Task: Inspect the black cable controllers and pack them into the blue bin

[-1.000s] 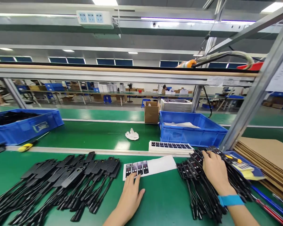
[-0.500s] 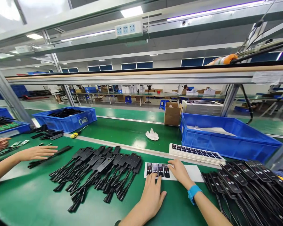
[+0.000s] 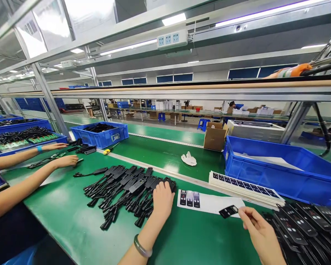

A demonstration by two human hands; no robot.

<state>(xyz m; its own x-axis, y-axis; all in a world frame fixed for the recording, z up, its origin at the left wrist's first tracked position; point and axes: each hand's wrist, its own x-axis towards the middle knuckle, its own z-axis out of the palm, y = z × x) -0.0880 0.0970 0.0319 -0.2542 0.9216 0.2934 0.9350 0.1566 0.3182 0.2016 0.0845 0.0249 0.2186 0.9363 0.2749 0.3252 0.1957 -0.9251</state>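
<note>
My right hand (image 3: 255, 222) pinches a black sticker (image 3: 228, 211) by one end, above the right part of a white sticker sheet (image 3: 209, 200). Three black stickers remain at that sheet's left end. My left hand (image 3: 163, 198) lies over the right edge of a pile of black cabled controllers (image 3: 127, 184). Its curled fingers are closed on a controller (image 3: 171, 184), partly hidden behind them. To the right of my right hand lies another pile of black controllers (image 3: 295, 224), with stickers on their faces.
A stack of sticker sheets (image 3: 245, 187) lies before a large blue bin (image 3: 276, 173). A white glove (image 3: 189, 159) is farther back. At left, a co-worker's arms (image 3: 52, 162) reach over the green table near small parts. A smaller blue bin (image 3: 100, 135) and a yellow-handled tool (image 3: 107, 151) stand behind.
My right hand has peeled a sticker off the sheet and moved right with it. My left hand has gone from the sheet to the controller pile. The view has turned left.
</note>
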